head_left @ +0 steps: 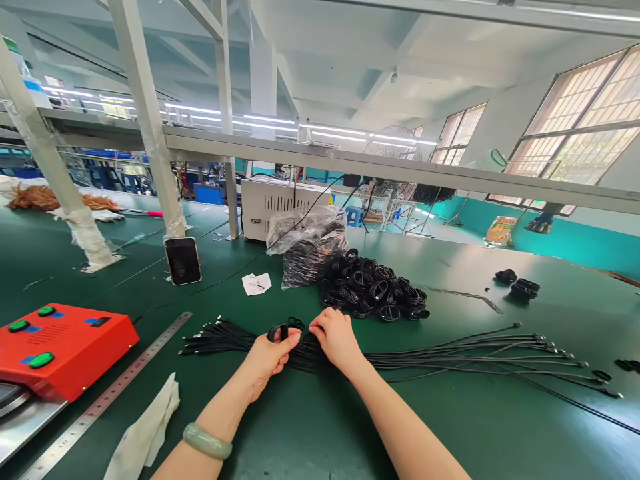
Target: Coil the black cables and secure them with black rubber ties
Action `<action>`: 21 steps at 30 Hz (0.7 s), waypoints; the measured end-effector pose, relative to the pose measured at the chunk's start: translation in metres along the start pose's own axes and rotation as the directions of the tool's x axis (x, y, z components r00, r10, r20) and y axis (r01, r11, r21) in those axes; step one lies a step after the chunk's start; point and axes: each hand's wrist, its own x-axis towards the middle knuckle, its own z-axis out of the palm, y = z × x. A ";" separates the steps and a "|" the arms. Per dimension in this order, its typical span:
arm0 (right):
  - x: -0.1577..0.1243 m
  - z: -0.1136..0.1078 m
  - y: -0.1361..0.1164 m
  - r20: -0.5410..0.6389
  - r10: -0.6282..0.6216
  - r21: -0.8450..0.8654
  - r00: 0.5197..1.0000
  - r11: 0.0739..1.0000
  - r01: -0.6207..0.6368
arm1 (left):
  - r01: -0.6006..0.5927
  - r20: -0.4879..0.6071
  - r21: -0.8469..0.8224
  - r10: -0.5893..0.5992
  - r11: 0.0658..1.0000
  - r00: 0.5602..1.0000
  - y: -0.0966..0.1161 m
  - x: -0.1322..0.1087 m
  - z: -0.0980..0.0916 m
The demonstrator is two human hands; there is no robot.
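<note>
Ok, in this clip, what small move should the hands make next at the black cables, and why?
Probably the left hand should work the black loop around the cable bundle, since it pinches the loop right at the bundle while the right hand pins the cables together beside it.

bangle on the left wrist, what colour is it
The bangle is a pale, mottled green, and it shows best in the head view.

The left hand (273,353) and right hand (337,338) have passage rightward over the table (465,427) below the cables (450,360); the black rings (373,287) obstruct forward travel, and the ruler (105,393) and red box (60,350) limit leftward travel.
</note>
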 end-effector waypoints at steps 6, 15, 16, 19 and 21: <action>0.001 0.005 -0.007 -0.032 0.001 0.166 0.999 0.986 0.004 | -0.037 -0.100 0.021 0.039 0.999 0.994 -0.002 -0.002 0.002; 0.002 -0.003 -0.028 0.017 0.092 0.568 0.996 0.818 -0.085 | -0.125 -0.176 0.072 0.136 0.990 0.975 0.002 -0.012 0.007; 0.000 -0.003 -0.029 0.046 0.098 0.616 0.994 0.781 -0.106 | -0.133 -0.183 0.078 0.145 0.988 0.972 0.003 -0.013 0.007; -0.004 -0.005 -0.030 0.153 0.078 0.745 0.985 0.646 -0.167 | -0.141 -0.188 0.097 0.157 0.985 0.970 0.004 -0.015 0.008; -0.007 -0.008 -0.029 0.225 0.036 0.801 0.974 0.562 -0.206 | -0.132 -0.173 0.101 0.148 0.986 0.974 0.005 -0.015 0.009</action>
